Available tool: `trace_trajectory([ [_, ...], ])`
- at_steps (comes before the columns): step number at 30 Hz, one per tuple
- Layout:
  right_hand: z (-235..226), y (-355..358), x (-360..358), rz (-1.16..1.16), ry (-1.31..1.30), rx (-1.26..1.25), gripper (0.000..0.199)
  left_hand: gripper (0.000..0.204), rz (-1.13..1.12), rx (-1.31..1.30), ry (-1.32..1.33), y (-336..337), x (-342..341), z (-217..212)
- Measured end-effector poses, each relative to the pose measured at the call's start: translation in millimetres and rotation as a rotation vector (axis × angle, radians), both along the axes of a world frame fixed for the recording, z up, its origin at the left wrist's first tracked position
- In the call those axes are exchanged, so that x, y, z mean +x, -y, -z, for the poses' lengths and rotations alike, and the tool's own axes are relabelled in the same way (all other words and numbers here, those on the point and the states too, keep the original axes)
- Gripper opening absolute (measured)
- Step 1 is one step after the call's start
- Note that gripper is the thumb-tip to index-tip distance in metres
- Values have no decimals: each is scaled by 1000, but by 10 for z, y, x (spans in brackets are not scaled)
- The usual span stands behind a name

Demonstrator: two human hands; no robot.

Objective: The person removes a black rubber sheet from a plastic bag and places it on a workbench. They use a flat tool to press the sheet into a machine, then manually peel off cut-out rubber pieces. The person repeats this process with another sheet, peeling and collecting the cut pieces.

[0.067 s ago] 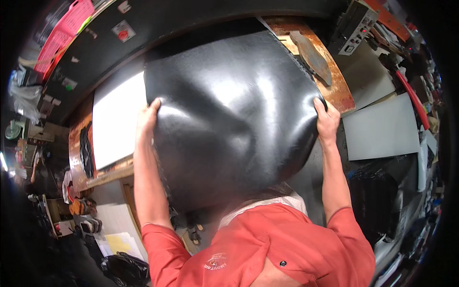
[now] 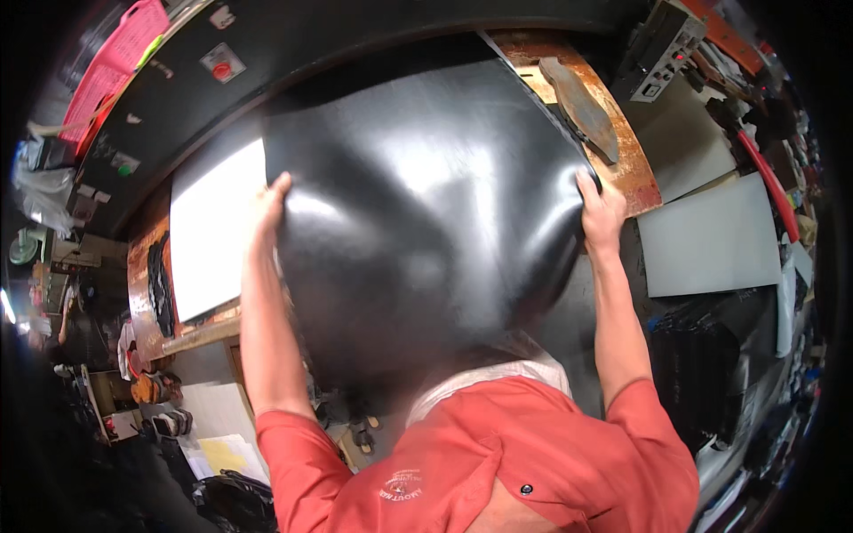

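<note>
A large, glossy black sheet that looks like leather (image 2: 400,204) spans the middle of the view. Its far part lies over the work table, and its near part hangs toward my body. At its left edge, my left hand (image 2: 272,206) is closed with the thumb on top of the sheet. My right hand (image 2: 602,211) grips the right edge the same way. Between the hands the sheet bulges and shines. My fingers under it are hidden. Left of the sheet, a bright white board (image 2: 213,222) lies on the table.
The worn wooden table (image 2: 635,178) shows at the right, bearing a flat grey-brown long piece (image 2: 582,107). A dark machine beam with a red button (image 2: 223,68) crosses behind. A control box (image 2: 662,53) stands far right, above a pale board (image 2: 708,235). A pink basket (image 2: 115,67) sits far left.
Both hands have shifted slightly away from my body and a little left, still holding the sheet. Its folds and highlights have changed shape between the hands.
</note>
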State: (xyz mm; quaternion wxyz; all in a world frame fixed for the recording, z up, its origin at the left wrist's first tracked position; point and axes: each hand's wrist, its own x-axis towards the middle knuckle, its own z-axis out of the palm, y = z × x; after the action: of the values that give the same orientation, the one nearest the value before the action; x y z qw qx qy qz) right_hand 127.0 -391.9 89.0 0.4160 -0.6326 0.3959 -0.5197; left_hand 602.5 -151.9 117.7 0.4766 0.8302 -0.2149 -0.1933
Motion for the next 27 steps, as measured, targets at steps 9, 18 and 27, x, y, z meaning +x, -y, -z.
trace_trajectory([
  [9,-252,1027,1079,22,-418,112,45,28,-188,147,118,25,183,339],
  [18,-228,1428,1436,55,-891,-142,61,40,48,357,681,615,1036,318],
  [27,145,1356,1472,169,-1174,-341,54,37,-74,275,818,792,1002,585],
])
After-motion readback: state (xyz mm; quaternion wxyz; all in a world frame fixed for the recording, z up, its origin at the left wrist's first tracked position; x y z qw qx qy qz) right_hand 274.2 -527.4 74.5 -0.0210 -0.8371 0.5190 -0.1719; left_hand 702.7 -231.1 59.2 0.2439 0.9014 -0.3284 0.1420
